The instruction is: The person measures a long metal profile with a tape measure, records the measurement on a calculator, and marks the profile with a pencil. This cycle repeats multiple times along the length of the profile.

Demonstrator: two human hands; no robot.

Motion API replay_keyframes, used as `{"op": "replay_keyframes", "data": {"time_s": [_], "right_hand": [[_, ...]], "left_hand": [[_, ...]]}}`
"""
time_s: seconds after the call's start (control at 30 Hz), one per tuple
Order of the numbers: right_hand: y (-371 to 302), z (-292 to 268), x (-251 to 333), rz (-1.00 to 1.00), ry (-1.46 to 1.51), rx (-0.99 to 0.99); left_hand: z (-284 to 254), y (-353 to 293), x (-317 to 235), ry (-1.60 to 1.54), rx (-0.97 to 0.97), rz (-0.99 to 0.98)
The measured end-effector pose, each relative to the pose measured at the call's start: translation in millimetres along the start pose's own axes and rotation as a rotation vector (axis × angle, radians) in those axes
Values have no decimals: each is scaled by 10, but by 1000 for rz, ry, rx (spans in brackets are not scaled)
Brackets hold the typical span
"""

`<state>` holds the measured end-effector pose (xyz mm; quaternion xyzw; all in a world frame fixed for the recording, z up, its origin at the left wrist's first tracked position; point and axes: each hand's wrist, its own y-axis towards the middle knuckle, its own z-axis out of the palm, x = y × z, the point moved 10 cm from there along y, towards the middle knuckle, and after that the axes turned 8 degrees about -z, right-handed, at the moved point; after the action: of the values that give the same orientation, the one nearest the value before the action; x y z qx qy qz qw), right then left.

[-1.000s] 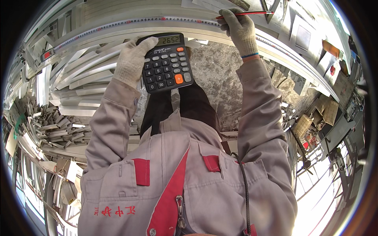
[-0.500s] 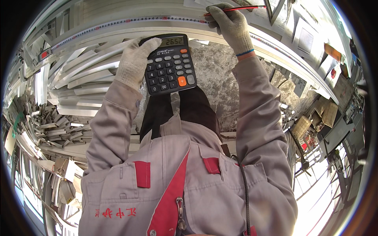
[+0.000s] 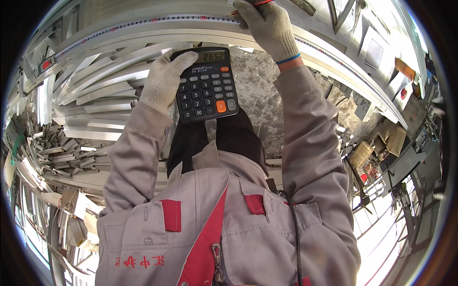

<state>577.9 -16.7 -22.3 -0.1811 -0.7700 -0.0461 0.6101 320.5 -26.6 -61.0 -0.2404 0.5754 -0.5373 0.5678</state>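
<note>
A black desk calculator (image 3: 204, 90) with grey keys, two orange keys and a lit display is held upright toward me. My left hand (image 3: 166, 78), in a white knit glove, grips its left side, thumb across the upper left corner. My gloved right hand (image 3: 268, 27) is at the far side, closed around a red-and-black pencil (image 3: 264, 2) whose far end runs out of the top of the picture. Just below that hand lies a tape measure (image 3: 164, 19), its strip stretched along a long pale metal profile (image 3: 191, 32). The right fingers are close to the strip; whether they touch it I cannot tell.
Long metal strips (image 3: 105, 88) are stacked at the left, with a heap of short metal offcuts (image 3: 64, 155) nearer me. Papers (image 3: 372, 50) lie on the surface at far right. Cardboard boxes (image 3: 393, 138) stand at the right. Grey flooring (image 3: 262, 90) shows below the profile.
My right hand has moved slightly left and away from me along the tape, pencil with it, tilted more upward. The calculator has shifted slightly nearer; its display reading looks unchanged.
</note>
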Motion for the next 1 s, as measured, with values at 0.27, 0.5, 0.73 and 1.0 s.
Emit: {"op": "replay_keyframes", "data": {"time_s": [0.27, 0.5, 0.73, 1.0], "right_hand": [[0, -16, 48, -46, -109, -14], [-13, -18, 15, -56, -81, -28], [-16, -29, 70, -101, -147, -27], [-13, -28, 100, -155, -179, -40]], "left_hand": [[-154, 131, 126, 62, -75, -47], [-179, 169, 151, 126, -103, -66], [-71, 114, 192, 12, -19, -82], [-106, 136, 203, 35, -43, -87]]}}
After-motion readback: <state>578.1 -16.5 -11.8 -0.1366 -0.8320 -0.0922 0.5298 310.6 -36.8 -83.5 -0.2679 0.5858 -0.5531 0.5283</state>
